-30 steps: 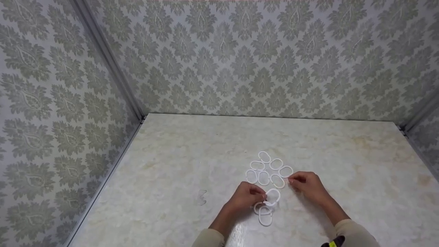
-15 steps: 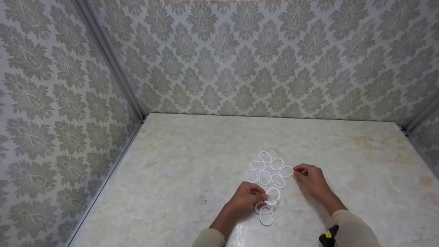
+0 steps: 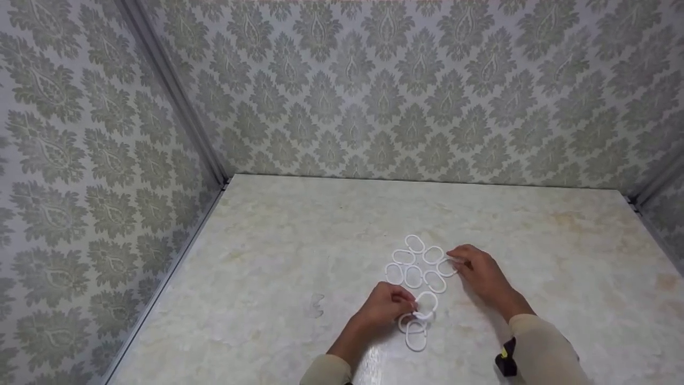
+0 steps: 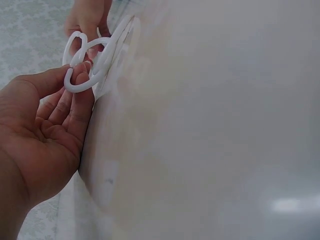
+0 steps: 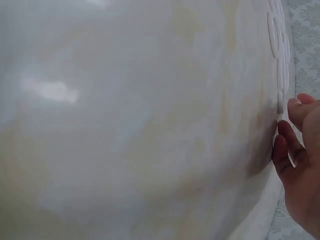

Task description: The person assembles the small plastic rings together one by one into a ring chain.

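Observation:
My left hand point(image 3: 379, 307) pinches a short chain of linked white oval rings, which look like shower curtain rings, between thumb and fingertips. One ring point(image 3: 436, 306) stands up at the fingertips, and another ring point(image 3: 416, 351) extends toward me. In the left wrist view, the open-ended ring point(image 4: 75, 91) shows beside the thumb. My right hand point(image 3: 481, 270) reaches over the rightmost loose ring point(image 3: 445, 275), partly covering it. In the right wrist view, its thumb and fingers point(image 5: 282, 152) are spread apart at the end of the rings lying on the table.
Several loose rings point(image 3: 405, 277) lie flat in a close cluster beyond my left hand. The marbled table point(image 3: 278, 251) carries a faint dark mark point(image 3: 317, 306) to the left. Patterned walls point(image 3: 352, 107) rise at the back and sides.
My right hand has moved away from me, from beside the cluster's lower right ring up to the rightmost ring, then over it. My left hand has kept its hold on the linked rings.

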`<act>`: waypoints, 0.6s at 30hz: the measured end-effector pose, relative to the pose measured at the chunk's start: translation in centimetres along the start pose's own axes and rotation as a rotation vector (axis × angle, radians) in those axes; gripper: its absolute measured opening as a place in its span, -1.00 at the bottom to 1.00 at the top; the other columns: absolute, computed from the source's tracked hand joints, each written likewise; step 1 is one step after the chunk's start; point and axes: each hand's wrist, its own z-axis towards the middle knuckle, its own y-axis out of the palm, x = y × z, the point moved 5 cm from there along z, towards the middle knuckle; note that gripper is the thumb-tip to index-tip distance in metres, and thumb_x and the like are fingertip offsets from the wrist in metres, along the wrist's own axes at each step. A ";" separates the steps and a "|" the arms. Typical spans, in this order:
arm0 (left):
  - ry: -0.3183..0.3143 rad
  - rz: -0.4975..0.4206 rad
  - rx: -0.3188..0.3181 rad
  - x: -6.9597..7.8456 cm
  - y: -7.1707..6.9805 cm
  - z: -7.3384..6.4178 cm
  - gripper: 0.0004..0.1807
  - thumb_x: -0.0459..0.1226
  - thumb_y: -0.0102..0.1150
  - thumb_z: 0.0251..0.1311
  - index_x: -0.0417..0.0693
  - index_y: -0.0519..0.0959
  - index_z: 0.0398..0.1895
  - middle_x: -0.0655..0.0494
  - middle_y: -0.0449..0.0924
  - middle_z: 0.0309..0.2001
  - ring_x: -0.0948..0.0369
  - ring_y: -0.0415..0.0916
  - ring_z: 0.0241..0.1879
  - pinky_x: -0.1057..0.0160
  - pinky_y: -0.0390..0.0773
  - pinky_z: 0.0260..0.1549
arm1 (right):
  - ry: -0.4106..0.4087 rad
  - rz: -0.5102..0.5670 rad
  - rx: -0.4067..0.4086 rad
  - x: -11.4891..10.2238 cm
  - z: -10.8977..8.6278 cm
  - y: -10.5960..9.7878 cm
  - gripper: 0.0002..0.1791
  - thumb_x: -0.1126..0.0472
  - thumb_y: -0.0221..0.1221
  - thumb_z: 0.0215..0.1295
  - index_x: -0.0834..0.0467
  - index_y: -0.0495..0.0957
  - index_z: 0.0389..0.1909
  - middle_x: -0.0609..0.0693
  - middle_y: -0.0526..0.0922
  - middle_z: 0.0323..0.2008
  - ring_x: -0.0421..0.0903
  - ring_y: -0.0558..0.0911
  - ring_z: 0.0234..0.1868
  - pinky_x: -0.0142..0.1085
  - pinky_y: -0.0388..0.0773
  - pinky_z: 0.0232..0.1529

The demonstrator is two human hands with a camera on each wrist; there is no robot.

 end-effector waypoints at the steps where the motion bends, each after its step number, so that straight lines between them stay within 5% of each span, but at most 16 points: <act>1: -0.001 0.000 0.001 0.0 0.0 0.0 -0.90 -0.47 0.31 0.17 -0.40 0.69 -0.29 -0.02 0.72 -0.47 0.37 0.52 -0.53 0.45 0.45 -0.53 | -0.004 -0.014 -0.019 -0.1 0.1 0.1 -0.70 0.38 0.17 0.40 0.23 0.67 0.10 0.16 0.67 0.06 0.12 0.64 0.10 0.01 0.57 0.09; 8: 0.003 0.006 -0.014 -0.1 -0.1 0.1 -0.92 -0.47 0.31 0.17 -0.39 0.70 -0.32 0.15 0.62 -0.56 0.39 0.48 -0.59 0.45 0.41 -0.57 | -0.017 -0.129 -0.061 -0.9 0.7 0.5 -0.79 0.27 0.25 0.38 0.14 0.74 -0.03 0.05 0.66 -0.09 0.06 0.64 0.00 0.05 0.55 0.07; 18: -0.042 0.040 -0.024 -0.2 -0.2 0.2 -0.95 -0.44 0.33 0.19 -0.28 0.73 -0.32 0.19 0.63 -0.55 0.39 0.50 -0.57 0.44 0.42 -0.55 | 0.022 -0.166 -0.078 -0.7 0.9 0.4 -0.93 0.30 0.27 0.35 0.08 0.66 -0.33 -0.05 0.59 -0.35 -0.14 0.54 -0.25 -0.19 0.46 -0.15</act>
